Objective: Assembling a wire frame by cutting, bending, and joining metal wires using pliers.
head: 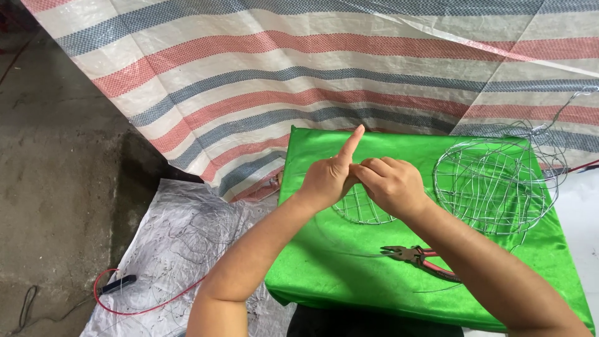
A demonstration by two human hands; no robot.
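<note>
Both hands, left hand [326, 181] and right hand [390, 185], clenched on small wire frame [362, 211]; wire end could prick finger; pliers [419, 257] below grip.

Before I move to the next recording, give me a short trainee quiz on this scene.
1. True or false: the pliers lie on the green cloth, in neither hand.
2. Both hands, left and right, work on what? A) small wire mesh piece B) red cable C) striped tarp
3. Which side of the hands is the round wire basket?

Key: 1 true; 2 A; 3 the right.
</note>
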